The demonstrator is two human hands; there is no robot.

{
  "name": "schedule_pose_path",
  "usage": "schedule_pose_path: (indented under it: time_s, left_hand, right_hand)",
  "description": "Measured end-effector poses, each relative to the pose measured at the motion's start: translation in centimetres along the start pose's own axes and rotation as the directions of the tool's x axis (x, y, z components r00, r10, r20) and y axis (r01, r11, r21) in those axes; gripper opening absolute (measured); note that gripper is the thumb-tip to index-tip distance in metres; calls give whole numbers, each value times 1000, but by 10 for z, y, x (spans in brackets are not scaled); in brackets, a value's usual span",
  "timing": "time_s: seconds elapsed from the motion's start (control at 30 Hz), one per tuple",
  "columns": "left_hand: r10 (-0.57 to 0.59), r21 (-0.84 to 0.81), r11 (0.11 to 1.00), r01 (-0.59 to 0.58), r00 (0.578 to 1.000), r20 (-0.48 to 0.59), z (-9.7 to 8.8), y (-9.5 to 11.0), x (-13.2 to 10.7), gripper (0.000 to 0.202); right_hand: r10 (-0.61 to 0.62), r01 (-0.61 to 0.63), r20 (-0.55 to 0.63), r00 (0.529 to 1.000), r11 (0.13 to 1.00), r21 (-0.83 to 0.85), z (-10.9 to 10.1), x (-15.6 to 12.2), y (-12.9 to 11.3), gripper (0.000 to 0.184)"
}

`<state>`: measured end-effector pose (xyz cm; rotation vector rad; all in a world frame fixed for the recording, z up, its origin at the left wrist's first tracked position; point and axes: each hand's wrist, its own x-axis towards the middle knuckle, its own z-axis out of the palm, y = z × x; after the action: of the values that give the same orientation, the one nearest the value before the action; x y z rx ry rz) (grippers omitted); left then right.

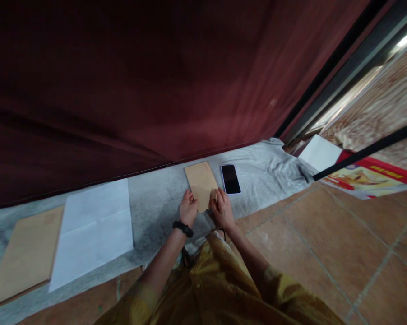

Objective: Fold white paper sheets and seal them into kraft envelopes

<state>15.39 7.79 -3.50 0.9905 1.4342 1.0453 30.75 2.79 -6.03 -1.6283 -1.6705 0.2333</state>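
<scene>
A small brown envelope [201,182] lies on a grey cloth [156,203] spread over the floor. My left hand [188,208], with a black band at the wrist, rests at the envelope's near left edge, fingers curled against it. At the near right corner my right hand [221,209] has its fingers bent over the paper, pinching that corner. A black phone [230,178] lies face up just right of the envelope.
Left on the cloth lie a white sheet [93,230] and a large brown envelope [25,253]. A dark red curtain [139,81] hangs behind. Terracotta tiles [325,243] spread right, with white paper [320,152], a red printed box [369,176] and a black strap [369,151].
</scene>
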Motion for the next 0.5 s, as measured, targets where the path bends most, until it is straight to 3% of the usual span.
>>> schedule_pose_path:
  time_s: [0.27, 0.5]
  left_hand:
    - [25, 50, 998, -27, 999, 47, 2, 9, -7, 63]
    - [165, 226, 956, -185, 981, 103, 2, 9, -9, 66]
  right_hand:
    - [21, -19, 32, 999, 998, -54, -1, -1, -5, 48]
    - [9, -4, 53, 999, 997, -78, -2, -3, -4, 49]
